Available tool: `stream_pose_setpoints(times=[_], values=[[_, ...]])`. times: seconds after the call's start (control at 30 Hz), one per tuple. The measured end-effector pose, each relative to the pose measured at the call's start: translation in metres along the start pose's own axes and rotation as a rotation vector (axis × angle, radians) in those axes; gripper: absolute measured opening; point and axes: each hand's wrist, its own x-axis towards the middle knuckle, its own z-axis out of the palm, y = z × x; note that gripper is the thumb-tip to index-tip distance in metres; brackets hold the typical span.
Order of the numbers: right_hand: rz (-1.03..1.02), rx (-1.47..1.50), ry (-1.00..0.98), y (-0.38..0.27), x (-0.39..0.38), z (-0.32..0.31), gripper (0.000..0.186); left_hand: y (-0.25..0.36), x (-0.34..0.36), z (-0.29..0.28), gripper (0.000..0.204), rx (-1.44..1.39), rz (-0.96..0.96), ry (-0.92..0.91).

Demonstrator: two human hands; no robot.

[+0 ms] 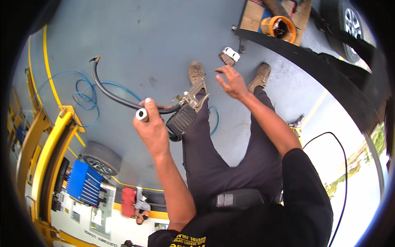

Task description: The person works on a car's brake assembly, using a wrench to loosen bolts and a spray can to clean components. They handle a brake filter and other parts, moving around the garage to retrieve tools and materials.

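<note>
My left hand (153, 127) is closed around a short tube whose round metal end (142, 114) shows beside the thumb; the rest of it is hidden in the fist. Just right of that hand is a tire inflator (191, 96) with a metal trigger and a ribbed black rubber-covered gauge (182, 120). Its black hose (113, 98) arcs left to a brass chuck (95, 59). Whether the fingers also grip this hose cannot be seen. Over the floor between my shoes, my right hand (234, 83) is open with its fingers apart, holding nothing.
A coiled blue air hose (86, 94) lies on the grey floor. Beyond my right hand are brake pads (226, 59) and a white piece (231, 54). An orange bucket (278, 29) stands far right. At left are a yellow lift post (51, 154) and a wheel (102, 158).
</note>
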Motion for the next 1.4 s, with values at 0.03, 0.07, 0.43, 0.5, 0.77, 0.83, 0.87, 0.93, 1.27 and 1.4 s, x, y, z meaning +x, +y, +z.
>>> stream_pose_setpoints(times=[0.03, 0.07, 0.43, 0.5, 0.77, 0.83, 0.87, 0.93, 1.27, 1.4], values=[[0.060, -0.153, -0.038, 0.047, 0.006, 0.021, 0.044, -0.023, 0.011, 0.012, 0.043, 0.040, -0.018, 0.016], [0.137, -0.264, -0.123, 0.087, 0.000, 0.040, 0.041, -0.045, 0.012, 0.018, 0.043, 0.094, -0.052, 0.019], [0.745, -0.446, -0.023, 0.311, 0.107, 0.122, 0.069, -0.205, 0.026, 0.135, 0.034, 0.281, 0.008, -0.270], [0.809, -0.515, -0.044, 0.314, 0.109, 0.129, 0.079, -0.200, 0.032, 0.148, 0.034, 0.341, 0.050, -0.328], [0.718, -0.017, 0.315, 0.351, 0.102, 0.107, 0.060, -0.185, 0.048, 0.174, 0.037, 0.304, -0.028, -0.345], [0.749, 0.022, 0.616, 0.352, 0.105, 0.105, 0.058, -0.187, 0.050, 0.171, 0.036, 0.295, -0.061, -0.344], [0.840, 0.034, 0.596, 0.355, 0.111, 0.102, 0.069, -0.186, 0.051, 0.169, 0.036, 0.328, -0.067, -0.344], [0.918, -0.182, 0.593, 0.361, 0.123, 0.108, 0.080, -0.186, 0.057, 0.169, 0.036, 0.388, -0.068, -0.355], [0.784, -0.264, 0.216, 0.363, 0.103, 0.103, 0.095, -0.187, 0.064, 0.163, 0.041, 0.342, -0.106, -0.367], [0.736, -0.260, 0.052, 0.316, 0.067, 0.152, 0.096, -0.184, 0.066, 0.168, 0.038, 0.303, -0.112, -0.353]])
